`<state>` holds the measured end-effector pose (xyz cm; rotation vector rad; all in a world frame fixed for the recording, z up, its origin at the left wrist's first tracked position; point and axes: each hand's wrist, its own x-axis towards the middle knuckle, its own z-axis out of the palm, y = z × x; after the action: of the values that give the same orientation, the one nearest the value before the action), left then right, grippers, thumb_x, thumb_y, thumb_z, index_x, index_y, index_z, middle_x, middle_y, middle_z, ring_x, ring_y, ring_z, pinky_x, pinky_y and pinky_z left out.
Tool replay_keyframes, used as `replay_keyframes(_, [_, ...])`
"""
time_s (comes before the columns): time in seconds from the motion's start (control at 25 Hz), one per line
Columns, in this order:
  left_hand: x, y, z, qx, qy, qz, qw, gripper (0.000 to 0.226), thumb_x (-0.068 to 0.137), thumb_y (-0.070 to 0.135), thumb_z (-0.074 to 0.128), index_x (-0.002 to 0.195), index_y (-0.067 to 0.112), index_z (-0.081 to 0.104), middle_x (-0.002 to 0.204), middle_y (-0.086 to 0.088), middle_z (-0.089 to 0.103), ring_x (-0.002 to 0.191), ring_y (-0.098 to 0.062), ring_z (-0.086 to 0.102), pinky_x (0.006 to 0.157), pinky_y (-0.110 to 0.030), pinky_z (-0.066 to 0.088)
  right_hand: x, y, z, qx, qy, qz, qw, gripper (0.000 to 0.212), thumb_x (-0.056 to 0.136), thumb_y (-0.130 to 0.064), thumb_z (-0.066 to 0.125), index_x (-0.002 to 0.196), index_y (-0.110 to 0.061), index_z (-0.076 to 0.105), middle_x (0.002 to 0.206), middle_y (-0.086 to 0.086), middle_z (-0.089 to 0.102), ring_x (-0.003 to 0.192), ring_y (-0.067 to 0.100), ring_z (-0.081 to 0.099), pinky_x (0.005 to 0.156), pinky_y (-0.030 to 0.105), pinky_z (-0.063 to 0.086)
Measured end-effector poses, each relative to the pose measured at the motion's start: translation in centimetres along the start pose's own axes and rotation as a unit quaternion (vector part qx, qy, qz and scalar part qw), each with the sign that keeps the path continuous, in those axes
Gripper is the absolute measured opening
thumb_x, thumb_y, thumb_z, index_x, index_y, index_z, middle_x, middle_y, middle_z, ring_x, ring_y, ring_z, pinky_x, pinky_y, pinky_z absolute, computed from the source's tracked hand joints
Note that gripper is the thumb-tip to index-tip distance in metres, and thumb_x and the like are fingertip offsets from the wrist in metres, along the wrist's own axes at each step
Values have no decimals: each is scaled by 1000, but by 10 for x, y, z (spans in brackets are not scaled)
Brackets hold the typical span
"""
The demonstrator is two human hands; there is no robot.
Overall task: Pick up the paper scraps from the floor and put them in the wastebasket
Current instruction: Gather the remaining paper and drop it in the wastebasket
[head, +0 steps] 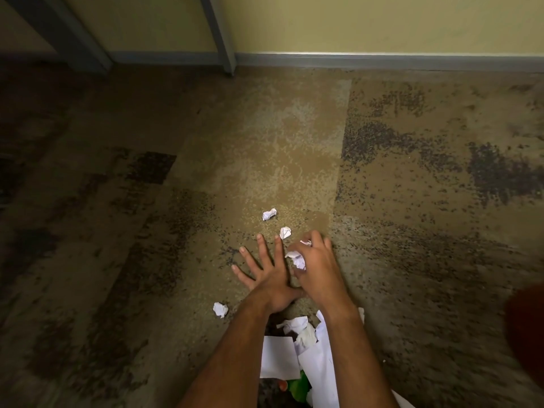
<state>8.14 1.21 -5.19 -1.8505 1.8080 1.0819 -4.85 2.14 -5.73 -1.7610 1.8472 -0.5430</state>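
Left hand [266,275]: flat on the floor [294,148], palm down, fingers [260,245] straight and spread wide, gripping nothing.
Right hand [316,266]: just beside the left, thumbs side by side, fingers curled tight round a held scrap [298,260]; a second white bit peeks out near the fingertips.
Held scrap: crumpled white paper, bunched in the right palm, lifted off the floor or barely on it, cannot tell which.
Far scrap [269,214]: small white ball on the floor, beyond both hands, apart from them.
Mid scrap [285,232]: on the floor, just beyond the left index fingertip, near the right knuckles, not touched.
Near scrap [220,309]: on the floor left of the left wrist, close to the forearm but clear of it.
Wastebasket [266,393]: bottom of view, between the two forearms, dark and mostly hidden.
Inside it: flat white sheets [278,357], crumpled paper [304,334], something green [298,387] lower down.
Floor: mottled brown carpet squares with dark speckled patches.
Wall [382,22]: yellow, with a grey baseboard [382,58] along its foot.
Posts: two grey uprights [220,33] slanting down to the carpet at top left.
Right edge: dark reddish blur [527,334], too unclear to name.
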Motion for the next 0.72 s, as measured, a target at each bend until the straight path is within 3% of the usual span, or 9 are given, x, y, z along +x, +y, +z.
replay_keyframes(0.12, [1,-1,1,1,-3,4,1000,144,81,68,78,159,35,-40,154,-7,-63,139,-53,-55,112,-82,-25,-5,12,7,63,21,4,998,47,78,6,87,118,-18,79,121,-4,51,116,17,56,98,26,54])
replay_keyframes(0.2, [2,-2,2,5,-3,5,1000,145,80,74,75,159,34,-40,154,-8,-63,139,-53,-55,112,-82,-24,-3,12,4,102,31,23,994,44,78,11,86,113,-15,82,112,-5,55,107,15,63,90,9,49])
replay_keyframes(0.32, [3,-4,3,4,-1,11,1000,149,74,85,70,158,33,-41,153,-9,-63,137,-53,-56,110,-82,-25,14,2,-11,131,70,29,988,44,78,11,87,117,-11,82,108,-4,61,103,13,66,82,-4,43])
replay_keyframes(0.48, [3,-6,4,-3,0,20,1000,152,71,89,69,157,33,-42,151,-9,-65,135,-52,-58,109,-82,-27,53,-18,-24,93,89,-26,991,40,82,7,86,117,-11,82,109,1,67,93,12,65,81,6,49])
replay_keyframes(0.72, [3,-6,5,-12,2,20,1000,149,76,81,74,161,29,-38,152,-9,-64,136,-53,-57,111,-84,-24,64,-33,-13,-35,-31,-77,996,33,92,3,72,114,-19,83,109,4,73,96,20,74,76,25,54])
